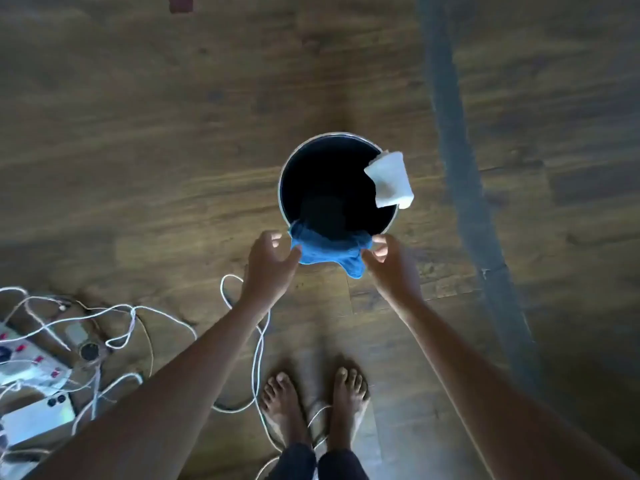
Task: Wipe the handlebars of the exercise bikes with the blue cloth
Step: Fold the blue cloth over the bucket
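Note:
The blue cloth (pixel 325 252) hangs over the near rim of a round dark bucket (pixel 287 161) that stands on the wooden floor. My left hand (pixel 272 263) is at the cloth's left edge, with that edge between thumb and fingers. My right hand (pixel 386 259) pinches the cloth's right corner. Both arms reach down and forward from the bottom of the frame. The inside of the bucket is too dark to see into. No exercise bike or handlebar is in view.
A white folded cloth (pixel 391 180) lies over the bucket's right rim. White cables (pixel 258 341) loop across the floor at the left, near a power strip (pixel 24 362) and a white device (pixel 38 420). My bare feet (pixel 313 403) stand just behind the bucket.

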A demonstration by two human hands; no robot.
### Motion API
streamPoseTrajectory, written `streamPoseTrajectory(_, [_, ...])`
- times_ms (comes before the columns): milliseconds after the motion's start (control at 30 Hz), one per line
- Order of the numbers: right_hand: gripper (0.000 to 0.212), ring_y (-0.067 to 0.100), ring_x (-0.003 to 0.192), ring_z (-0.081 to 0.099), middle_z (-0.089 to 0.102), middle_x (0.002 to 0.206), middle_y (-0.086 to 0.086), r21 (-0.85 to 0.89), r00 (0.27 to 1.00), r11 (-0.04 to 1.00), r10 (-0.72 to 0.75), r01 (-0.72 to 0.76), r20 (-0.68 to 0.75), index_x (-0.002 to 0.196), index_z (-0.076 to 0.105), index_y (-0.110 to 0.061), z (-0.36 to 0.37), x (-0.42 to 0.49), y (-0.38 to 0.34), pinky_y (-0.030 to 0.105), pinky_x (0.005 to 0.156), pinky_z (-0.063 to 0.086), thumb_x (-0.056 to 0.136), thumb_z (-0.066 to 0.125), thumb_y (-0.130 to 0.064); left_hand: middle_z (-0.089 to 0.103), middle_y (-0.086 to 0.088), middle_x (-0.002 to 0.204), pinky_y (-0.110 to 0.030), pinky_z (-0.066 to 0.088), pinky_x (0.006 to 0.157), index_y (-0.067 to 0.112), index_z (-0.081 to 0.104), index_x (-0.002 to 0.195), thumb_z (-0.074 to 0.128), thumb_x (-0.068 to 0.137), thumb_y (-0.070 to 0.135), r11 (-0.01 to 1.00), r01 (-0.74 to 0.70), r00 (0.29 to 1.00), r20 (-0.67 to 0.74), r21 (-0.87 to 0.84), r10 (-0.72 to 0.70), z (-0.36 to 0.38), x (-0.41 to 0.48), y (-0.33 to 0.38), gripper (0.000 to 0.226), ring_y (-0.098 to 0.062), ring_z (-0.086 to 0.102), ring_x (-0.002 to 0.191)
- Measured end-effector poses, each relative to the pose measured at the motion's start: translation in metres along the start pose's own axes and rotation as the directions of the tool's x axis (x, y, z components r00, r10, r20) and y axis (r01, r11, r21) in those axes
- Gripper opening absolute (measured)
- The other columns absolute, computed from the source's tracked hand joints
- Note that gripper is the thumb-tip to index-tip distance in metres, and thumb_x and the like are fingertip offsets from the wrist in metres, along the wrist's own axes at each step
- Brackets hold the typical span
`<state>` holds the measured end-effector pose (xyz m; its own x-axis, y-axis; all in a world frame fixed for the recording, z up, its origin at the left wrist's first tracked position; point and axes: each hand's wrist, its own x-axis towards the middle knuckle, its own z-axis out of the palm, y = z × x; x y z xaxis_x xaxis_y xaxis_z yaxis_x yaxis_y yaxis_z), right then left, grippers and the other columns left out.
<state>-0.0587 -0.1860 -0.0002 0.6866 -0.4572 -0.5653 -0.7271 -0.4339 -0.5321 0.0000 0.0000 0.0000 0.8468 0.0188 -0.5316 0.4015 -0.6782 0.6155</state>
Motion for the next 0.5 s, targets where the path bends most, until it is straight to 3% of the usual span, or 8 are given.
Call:
streamPoseTrajectory(100, [0.050, 0.022, 0.112, 0.056, 0.059, 0.123, 0.003, 0.032, 0.999, 0.999, 0.017, -0.015, -0.041, 0.131, 0.049, -0.024, 0.021, 0.023, 0.002, 0.040, 0.094, 0.046, 0.086, 0.063, -0.041, 0.057, -0.011, 0.126, -0.032, 0.041, 0.097, 0.006, 0.048, 0.129, 0.074, 0.083, 0.028, 0.997, -0.055, 0.998, -0.035, -0.060, 0.053, 0.023, 0.019, -0.002, 0.057, -0.023, 0.053, 0.117])
streamPoseTrajectory(200, [0.048, 0.021, 0.114, 0.057, 0.063, 0.122, 0.000, 0.087, 1.000, 0.996, 0.026, -0.025, -0.010, 0.128, 0.052, -0.027, 0.039, 0.028, 0.004, 0.046, 0.096, 0.047, 0.084, 0.062, -0.044, 0.053, -0.001, 0.118, -0.023, 0.038, 0.093, 0.005, 0.046, 0.131, 0.077, 0.080, 0.022, 0.989, -0.132, 0.991, -0.012, -0.069, 0.131, 0.038, 0.022, -0.002, 0.062, -0.014, 0.050, 0.108])
streamPoseTrajectory(300, [0.041, 0.020, 0.106, 0.061, 0.067, 0.114, -0.002, 0.174, 0.996, 0.984, 0.047, -0.033, -0.081, 0.122, 0.058, -0.028, 0.046, 0.027, 0.007, 0.044, 0.092, 0.049, 0.084, 0.063, -0.041, 0.050, -0.001, 0.103, -0.013, 0.030, 0.079, 0.000, 0.050, 0.127, 0.078, 0.078, 0.013, 0.984, -0.171, 0.983, -0.078, -0.052, 0.167, 0.041, 0.023, -0.003, 0.057, -0.012, 0.045, 0.095])
streamPoseTrajectory(400, [0.037, 0.018, 0.105, 0.061, 0.067, 0.116, -0.005, 0.160, 0.988, 0.986, 0.068, -0.046, -0.138, 0.122, 0.060, -0.030, 0.046, 0.023, 0.004, 0.045, 0.092, 0.049, 0.086, 0.063, -0.039, 0.051, 0.001, 0.090, -0.012, 0.033, 0.072, 0.004, 0.056, 0.120, 0.077, 0.079, 0.015, 0.986, -0.162, 0.978, -0.136, -0.040, 0.156, 0.038, 0.023, -0.002, 0.048, -0.014, 0.047, 0.083])
streamPoseTrajectory(500, [0.034, 0.014, 0.107, 0.061, 0.067, 0.118, -0.009, 0.130, 0.981, 0.991, 0.056, -0.031, -0.187, 0.122, 0.060, -0.030, 0.044, 0.010, -0.001, 0.043, 0.091, 0.051, 0.089, 0.060, -0.037, 0.052, 0.005, 0.084, -0.001, 0.032, 0.068, 0.008, 0.057, 0.115, 0.074, 0.082, 0.016, 0.982, -0.177, 0.976, -0.142, -0.070, 0.166, 0.033, 0.013, -0.003, 0.038, -0.007, 0.047, 0.076])
